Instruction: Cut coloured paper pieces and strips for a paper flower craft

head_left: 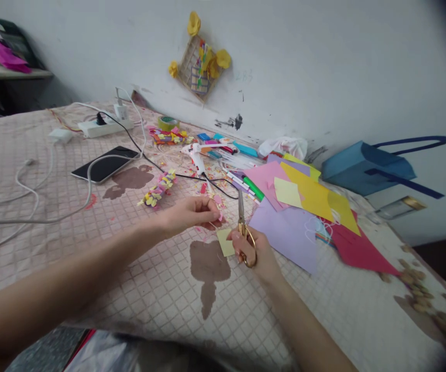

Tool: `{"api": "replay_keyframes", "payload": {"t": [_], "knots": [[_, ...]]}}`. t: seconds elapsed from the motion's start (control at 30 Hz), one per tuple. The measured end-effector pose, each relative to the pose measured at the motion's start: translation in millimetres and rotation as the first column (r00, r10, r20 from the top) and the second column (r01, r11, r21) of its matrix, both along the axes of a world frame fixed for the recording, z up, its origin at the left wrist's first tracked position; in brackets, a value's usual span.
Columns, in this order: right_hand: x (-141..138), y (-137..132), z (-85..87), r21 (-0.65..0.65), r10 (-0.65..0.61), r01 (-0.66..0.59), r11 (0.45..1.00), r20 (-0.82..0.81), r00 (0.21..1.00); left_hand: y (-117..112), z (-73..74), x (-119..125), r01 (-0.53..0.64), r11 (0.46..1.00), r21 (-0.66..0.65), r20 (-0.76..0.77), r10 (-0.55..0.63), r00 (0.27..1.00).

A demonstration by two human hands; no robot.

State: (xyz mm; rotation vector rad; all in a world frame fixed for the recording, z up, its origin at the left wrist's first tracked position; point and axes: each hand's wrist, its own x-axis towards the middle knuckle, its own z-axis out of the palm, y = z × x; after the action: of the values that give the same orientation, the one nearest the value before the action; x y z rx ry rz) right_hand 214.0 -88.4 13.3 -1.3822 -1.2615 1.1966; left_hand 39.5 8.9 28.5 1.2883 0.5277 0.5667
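Over the diamond-patterned cloth (pixel 149 294), the right hand (pixel 256 250) grips slim, gold-handled metal scissors (pixel 242 213) by a pale yellow square (pixel 226 243); the left hand (pixel 187 213) pinches a small pink scrap (pixel 220 217). Beyond lie a ruffled garland (pixel 157 190) and a white glue gun (pixel 196 158), before a scuffed wall (pixel 304 67).

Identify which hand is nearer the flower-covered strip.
Left: the left hand is right of the flower-covered strip, slightly nearer the person; the right hand, holding scissors, is farther right.
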Motion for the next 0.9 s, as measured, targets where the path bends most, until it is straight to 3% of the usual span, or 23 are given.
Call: {"api": "replay_keyframes", "payload": {"t": [0.23,0.67,0.9], "knots": [[-10.1,2.1,-2.8,0.038,-0.065,0.068,0.997,-0.081,0.995,-22.4,-5.1,14.2,-0.126,0.990,0.068,-0.035,0.129,0.991],[-7.9,4.6,-1.2,0.051,-0.134,0.136,0.989,-0.046,0.990,-26.9,-7.8,17.1,-0.087,0.993,0.082,-0.146,0.099,0.984],[-0.8,3.8,0.6,0.006,-0.031,0.031,1.000,0.022,0.999,-24.1,-7.2,15.4,-0.021,0.992,0.127,-0.132,0.038,0.991]]}}
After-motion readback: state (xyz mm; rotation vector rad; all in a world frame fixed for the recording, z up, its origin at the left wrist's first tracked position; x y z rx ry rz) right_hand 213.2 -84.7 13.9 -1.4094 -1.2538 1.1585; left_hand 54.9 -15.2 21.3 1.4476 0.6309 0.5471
